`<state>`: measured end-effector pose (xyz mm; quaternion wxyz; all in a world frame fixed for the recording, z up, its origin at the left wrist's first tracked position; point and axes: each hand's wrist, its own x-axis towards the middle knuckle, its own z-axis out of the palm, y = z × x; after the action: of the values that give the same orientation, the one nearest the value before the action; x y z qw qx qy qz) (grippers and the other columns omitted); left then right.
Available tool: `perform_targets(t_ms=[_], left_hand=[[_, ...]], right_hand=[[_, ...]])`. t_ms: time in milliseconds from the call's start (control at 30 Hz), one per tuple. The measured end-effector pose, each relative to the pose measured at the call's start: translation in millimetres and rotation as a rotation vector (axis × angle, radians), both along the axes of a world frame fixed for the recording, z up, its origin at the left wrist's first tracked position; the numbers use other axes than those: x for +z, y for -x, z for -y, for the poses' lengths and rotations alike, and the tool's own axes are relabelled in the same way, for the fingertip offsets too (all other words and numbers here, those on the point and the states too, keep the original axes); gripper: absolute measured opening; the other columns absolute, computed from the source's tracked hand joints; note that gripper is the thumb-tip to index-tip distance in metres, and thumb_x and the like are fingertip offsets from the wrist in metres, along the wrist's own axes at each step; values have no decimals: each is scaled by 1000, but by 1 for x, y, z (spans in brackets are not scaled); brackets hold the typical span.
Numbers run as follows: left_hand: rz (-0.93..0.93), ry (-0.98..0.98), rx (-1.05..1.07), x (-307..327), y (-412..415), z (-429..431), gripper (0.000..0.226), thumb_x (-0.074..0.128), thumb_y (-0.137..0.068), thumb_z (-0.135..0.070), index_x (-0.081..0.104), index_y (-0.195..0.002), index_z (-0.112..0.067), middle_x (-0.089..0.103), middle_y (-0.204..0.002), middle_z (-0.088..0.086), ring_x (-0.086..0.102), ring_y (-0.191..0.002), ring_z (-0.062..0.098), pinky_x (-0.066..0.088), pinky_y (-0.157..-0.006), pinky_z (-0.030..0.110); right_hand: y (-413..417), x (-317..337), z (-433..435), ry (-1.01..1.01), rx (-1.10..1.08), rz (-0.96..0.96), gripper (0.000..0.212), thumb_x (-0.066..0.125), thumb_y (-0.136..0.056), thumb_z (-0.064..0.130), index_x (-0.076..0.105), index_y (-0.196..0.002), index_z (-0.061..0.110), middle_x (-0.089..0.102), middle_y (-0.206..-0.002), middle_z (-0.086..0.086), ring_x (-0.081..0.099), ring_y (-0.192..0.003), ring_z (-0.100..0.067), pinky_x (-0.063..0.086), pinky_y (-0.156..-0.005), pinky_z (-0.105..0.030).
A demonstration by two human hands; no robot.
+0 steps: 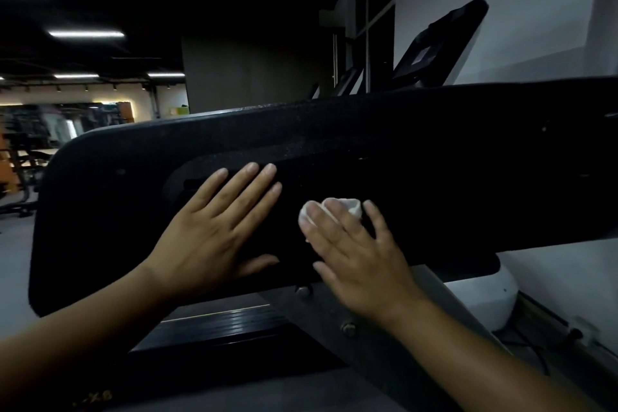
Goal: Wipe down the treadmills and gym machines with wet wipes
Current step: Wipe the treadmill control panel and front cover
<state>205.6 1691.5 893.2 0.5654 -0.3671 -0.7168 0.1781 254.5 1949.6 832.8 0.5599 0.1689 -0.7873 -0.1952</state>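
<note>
1. Right grip [354, 254]: released, fingers straight and slightly spread, pressing a wet wipe [349, 206] flat against the console panel [451, 160]; thumb held out to the left, near the lower edge of that panel.
2. Position of the wet wipe: white and crumpled, caught under the right fingertips, visible only beyond and between them; in contact with the dark inner face of the console panel, roughly midway along its width.
3. Left grip [217, 227]: released, grasping nothing; palm and straight fingers laid flat on the same face, just beside the wet wipe on its left; no contact between the two grips.
4. Form of the console panel: black, wide, with rounded corners, slanting across the view; a stepped inner section beneath both grips; pale speckling along the upper part.
5. Grey upright [337, 308]: below the console panel, slanting down to the right, carrying two bolts [348, 328].
6. Running deck [214, 321]: black and ribbed, seen under the console panel between the two forearms.
7. Neighbouring console [441, 40]: black, tilted, behind and above at upper right, against a pale wall [518, 10].
8. Surroundings: ceiling strip lights [85, 33] at upper left; blurred gym equipment [30, 150] at far left; cables [535, 348] on the floor at lower right.
</note>
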Motion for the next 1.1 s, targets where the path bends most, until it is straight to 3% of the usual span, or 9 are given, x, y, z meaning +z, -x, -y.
perform_targets(t_ms=[167,300,467,600,700,833,1100], left_hand=[[2,7,-6,3,0,1,88,40,-97,-69,28,-158,-6,21,-167,15,19,-155,30,18,-125,50],[15,-27,45,4,-1,14,94,37,-96,-74,26,-158,-4,19,-167,16,19,-155,31,20,-124,51],[11,-33,107,-4,1,11,98,36,-95,-76,20,-159,-4,18,-167,18,17,-155,35,17,-124,54],[10,-19,114,-3,1,11,99,37,-94,-76,18,-159,-4,16,-167,18,15,-155,36,14,-125,53],[22,-9,116,-1,0,12,97,34,-95,-76,19,-159,-4,16,-167,18,14,-155,35,14,-125,53],[54,0,130,-2,-4,28,96,36,-94,-73,18,-160,-6,13,-168,16,13,-156,32,15,-126,51],[101,-132,262,-32,7,181,96,39,-93,-73,27,-159,-5,17,-168,16,16,-156,31,17,-124,54]], right_hand=[[10,49,30,314,45,-47,64,41,-99,40,33,-157,15,25,-166,-5,23,-153,-26,15,-121,-56],[14,18,34,78,104,-29,60,45,-100,36,34,-156,16,26,-166,-5,25,-153,-26,20,-120,-57],[12,18,28,90,238,-95,53,50,-102,18,34,-153,18,46,-155,-1,41,-145,-22,24,-119,-59],[10,40,35,172,338,-99,33,40,-108,20,68,-124,16,62,-138,-4,56,-130,-24,26,-118,-60],[7,44,48,181,363,-77,41,35,-110,25,75,-107,16,59,-142,-10,52,-133,-27,21,-120,-59],[11,38,79,121,351,-50,18,56,-102,22,73,-100,18,49,-152,-10,42,-144,-27,22,-121,-58],[39,31,220,45,427,13,14,60,-101,21,73,-98,19,44,-155,-10,38,-147,-27,21,-121,-58]])
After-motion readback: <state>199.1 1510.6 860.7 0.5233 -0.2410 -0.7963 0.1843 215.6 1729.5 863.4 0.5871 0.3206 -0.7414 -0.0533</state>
